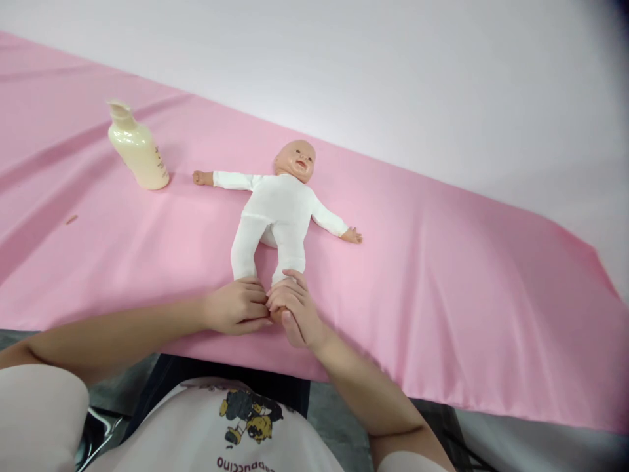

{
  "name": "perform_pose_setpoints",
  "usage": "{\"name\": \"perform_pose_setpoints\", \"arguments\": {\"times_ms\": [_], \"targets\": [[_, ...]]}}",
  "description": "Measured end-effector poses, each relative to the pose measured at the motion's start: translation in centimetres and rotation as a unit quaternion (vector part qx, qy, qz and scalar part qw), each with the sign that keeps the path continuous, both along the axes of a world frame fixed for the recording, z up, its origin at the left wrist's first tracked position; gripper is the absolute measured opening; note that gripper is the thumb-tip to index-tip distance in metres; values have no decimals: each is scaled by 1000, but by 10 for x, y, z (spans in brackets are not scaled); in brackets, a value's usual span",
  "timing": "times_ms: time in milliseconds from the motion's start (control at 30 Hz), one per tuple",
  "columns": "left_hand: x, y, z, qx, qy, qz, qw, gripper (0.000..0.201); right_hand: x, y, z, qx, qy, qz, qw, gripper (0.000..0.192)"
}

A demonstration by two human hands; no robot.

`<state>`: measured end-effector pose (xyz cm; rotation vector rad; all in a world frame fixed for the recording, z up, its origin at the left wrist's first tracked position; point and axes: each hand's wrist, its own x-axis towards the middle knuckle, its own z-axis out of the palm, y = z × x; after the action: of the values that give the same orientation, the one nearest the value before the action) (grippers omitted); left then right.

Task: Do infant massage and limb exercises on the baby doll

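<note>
Extending straight ahead of both hands on pink cloth (pixel 373 288): a baby doll (pixel 285 203), face up, head farthest, legs pointing back. Closed around one leg's end, the left hand (pixel 238 305); around the other's, equally near, the right hand (pixel 299 309).

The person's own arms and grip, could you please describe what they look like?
The left grip and right grip are bare hands, with no glove or ring visible. Both forearms are uncovered below short, plain, whitish sleeves; the pale shirt bears a cartoon print.
</note>
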<state>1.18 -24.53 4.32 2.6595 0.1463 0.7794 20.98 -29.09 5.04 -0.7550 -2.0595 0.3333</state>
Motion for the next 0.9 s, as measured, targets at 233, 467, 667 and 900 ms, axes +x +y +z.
{"name": "perform_pose_setpoints", "arguments": {"times_ms": [233, 467, 667, 900], "targets": [[1, -1, -2, -9, -37, 18, 999, 24, -2, -3, -1, 8, -6, -29, 1000, 18], [0, -1, 1, -21, -71, 16, 997, 20, 2, 1, -1, 17, 0, -28, 999, 28], [-1, -1, 2, -11, -83, 9, 996, 18, 2, -1, 4, 17, -1, -31, 999, 25], [0, -1, 1, -10, -90, 22, 996, 14, 1, -3, 2, 68, -25, -16, 997, 34]]}}
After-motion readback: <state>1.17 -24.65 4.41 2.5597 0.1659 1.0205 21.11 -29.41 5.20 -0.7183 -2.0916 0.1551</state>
